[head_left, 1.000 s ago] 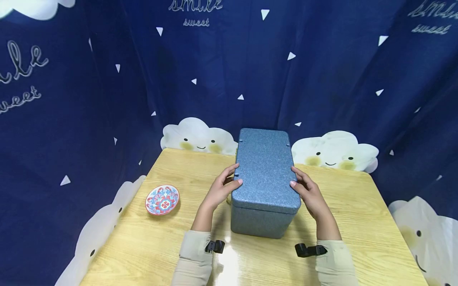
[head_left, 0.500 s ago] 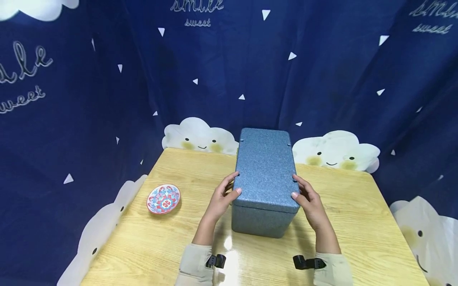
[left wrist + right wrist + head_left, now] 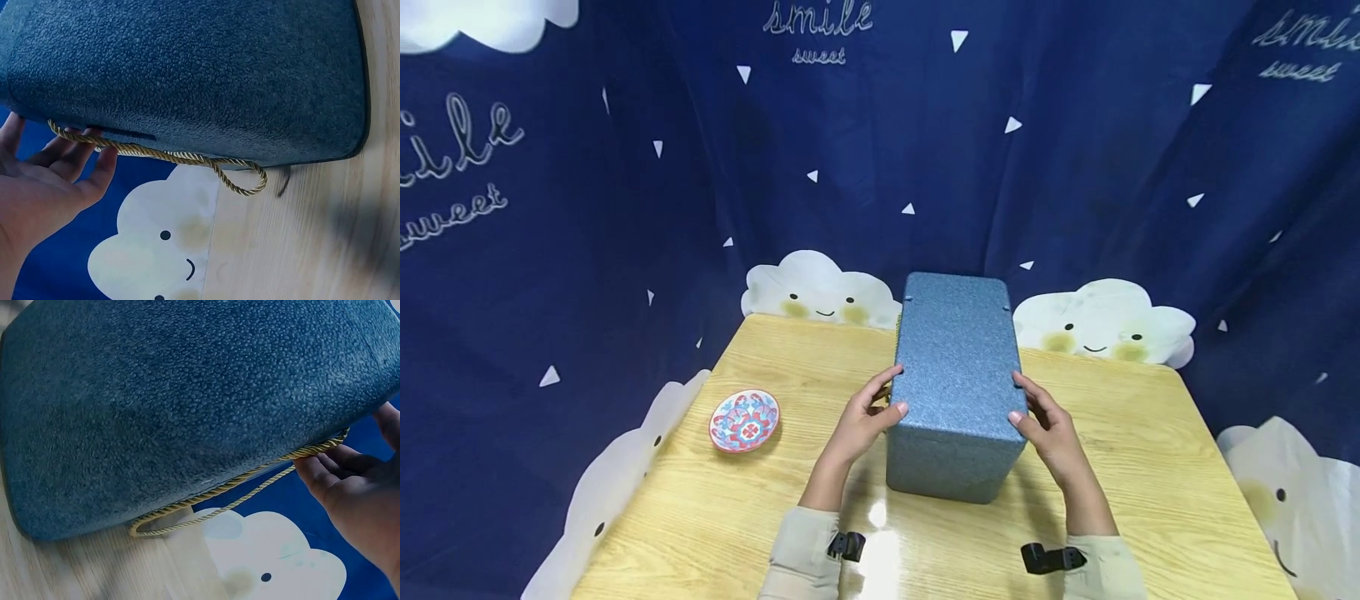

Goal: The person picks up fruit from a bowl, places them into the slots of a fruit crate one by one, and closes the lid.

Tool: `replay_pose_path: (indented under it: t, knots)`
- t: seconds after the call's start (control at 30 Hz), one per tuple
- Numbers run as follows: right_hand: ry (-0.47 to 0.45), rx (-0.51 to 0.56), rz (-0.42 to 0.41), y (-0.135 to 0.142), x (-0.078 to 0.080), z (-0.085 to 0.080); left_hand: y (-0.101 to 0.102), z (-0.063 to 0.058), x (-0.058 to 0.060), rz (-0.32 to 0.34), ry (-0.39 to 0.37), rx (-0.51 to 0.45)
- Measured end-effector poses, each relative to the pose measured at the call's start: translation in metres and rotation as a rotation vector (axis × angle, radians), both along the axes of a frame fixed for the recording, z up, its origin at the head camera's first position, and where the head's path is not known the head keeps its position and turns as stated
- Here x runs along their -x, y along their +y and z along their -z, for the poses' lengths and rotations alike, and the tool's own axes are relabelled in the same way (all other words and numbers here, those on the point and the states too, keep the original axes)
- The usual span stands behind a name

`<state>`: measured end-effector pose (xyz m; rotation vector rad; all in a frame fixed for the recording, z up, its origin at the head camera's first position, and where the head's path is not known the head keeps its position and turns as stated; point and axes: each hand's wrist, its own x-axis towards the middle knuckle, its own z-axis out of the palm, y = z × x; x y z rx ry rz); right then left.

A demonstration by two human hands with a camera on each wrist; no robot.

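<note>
A blue textured box point(image 3: 943, 467) stands on the wooden table, covered by its blue lid point(image 3: 958, 358). My left hand point(image 3: 857, 421) grips the lid's left edge near the front, thumb on top and fingers curled down the side. On the opposite edge my right hand point(image 3: 1052, 425) holds the lid the same way. In the left wrist view a gold rope handle point(image 3: 240, 187) runs along the box's side and passes by the fingertips. Another gold rope handle point(image 3: 187, 506) loops on the right side, right at my right fingertips.
A small plate point(image 3: 745, 421) with a red and blue pattern sits to the left on the wooden table point(image 3: 1150, 483). Behind the table hangs a dark blue curtain point(image 3: 865, 125) with white clouds along its lower part.
Both hands have slid along the lid's edges toward the front, nearer to me. The box and the plate remain in their places, and the view has shifted slightly.
</note>
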<state>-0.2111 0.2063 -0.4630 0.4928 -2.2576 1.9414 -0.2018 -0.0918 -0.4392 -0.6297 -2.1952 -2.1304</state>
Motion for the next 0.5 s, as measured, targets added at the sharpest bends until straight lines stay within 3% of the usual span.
replay_pose_path:
  t: [0.33, 0.5]
  knots:
    - [0.036, 0.052, 0.005, -0.0015, -0.0019, 0.0045, -0.0019, -0.0005, 0.0059, 0.037, -0.031, 0.035]
    - [0.049, -0.007, 0.064, -0.0013, -0.0026, 0.0025, 0.0040, 0.0010, 0.0028, -0.004, 0.001, 0.027]
